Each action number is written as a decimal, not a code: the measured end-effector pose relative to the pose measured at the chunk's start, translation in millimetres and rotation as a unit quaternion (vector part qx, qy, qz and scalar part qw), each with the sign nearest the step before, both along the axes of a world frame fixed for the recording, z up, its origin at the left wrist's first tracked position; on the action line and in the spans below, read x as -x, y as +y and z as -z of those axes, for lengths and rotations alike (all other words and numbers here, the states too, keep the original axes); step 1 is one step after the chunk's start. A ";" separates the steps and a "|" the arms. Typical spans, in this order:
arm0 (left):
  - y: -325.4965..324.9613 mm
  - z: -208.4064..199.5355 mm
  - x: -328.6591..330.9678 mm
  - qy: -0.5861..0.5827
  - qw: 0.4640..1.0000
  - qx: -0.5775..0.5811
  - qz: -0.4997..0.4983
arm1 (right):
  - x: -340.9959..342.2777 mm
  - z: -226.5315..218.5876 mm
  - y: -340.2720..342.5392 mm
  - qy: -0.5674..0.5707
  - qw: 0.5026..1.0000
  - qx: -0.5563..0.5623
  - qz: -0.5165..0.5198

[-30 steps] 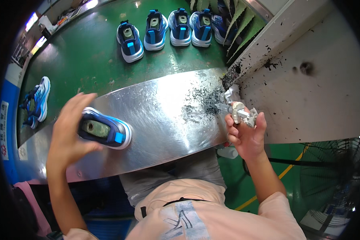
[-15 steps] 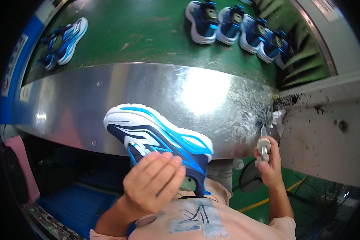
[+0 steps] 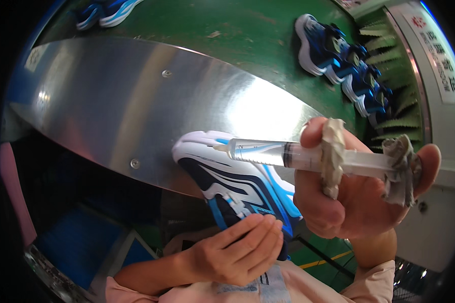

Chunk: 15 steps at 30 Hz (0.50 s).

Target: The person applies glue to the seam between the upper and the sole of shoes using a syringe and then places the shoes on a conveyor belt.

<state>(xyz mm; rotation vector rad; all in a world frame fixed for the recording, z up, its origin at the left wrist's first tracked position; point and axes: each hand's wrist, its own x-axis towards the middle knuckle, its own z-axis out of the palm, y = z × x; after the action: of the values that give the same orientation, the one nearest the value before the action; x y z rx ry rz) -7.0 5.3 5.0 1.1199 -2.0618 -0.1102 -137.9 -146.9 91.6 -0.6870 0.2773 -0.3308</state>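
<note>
A blue and white sneaker lies tilted on its side at the front edge of the metal ledge, its sole facing away from me. My left hand is closed on the shoe's opening, the fingers hooked over its upper. In my right hand, raised close to the camera, is a clear plastic syringe. The thumb sits at the plunger's end and the fingers at the flange, both wrapped in pale, crumpled material. Its tip points left, in front of the sneaker's white midsole; I cannot tell whether they touch.
Beyond the shiny metal ledge runs a green belt. Several matching sneakers stand in a row at its right, beside green strip flaps. Another pair sits far left. A pink pad is at the left edge.
My right hand has brought the syringe up from the ledge's right end to beside the sneaker. The view has turned, so the shoe and left hand appear further right.
</note>
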 end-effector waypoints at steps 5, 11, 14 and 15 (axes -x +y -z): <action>-0.3 8.3 -0.8 -0.008 0.998 0.049 -0.024 | -26.7 -0.2 -3.5 0.068 0.996 -0.053 0.001; 1.3 11.8 -2.2 -0.002 0.999 0.041 -0.012 | -36.7 6.5 -13.1 0.090 0.994 -0.035 -0.053; 0.8 12.5 -3.0 0.006 0.999 0.040 -0.013 | -46.3 -0.6 -10.4 0.132 0.990 -0.043 -0.031; 0.4 12.3 -3.4 0.007 0.999 0.041 -0.013 | -45.8 -0.3 -9.2 0.141 0.989 -0.029 -0.025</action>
<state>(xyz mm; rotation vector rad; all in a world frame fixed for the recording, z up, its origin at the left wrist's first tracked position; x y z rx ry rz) -3.6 5.7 -7.3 1.0914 -2.0202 -0.0207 -92.1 -156.1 91.9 -0.6809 0.5360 -0.1767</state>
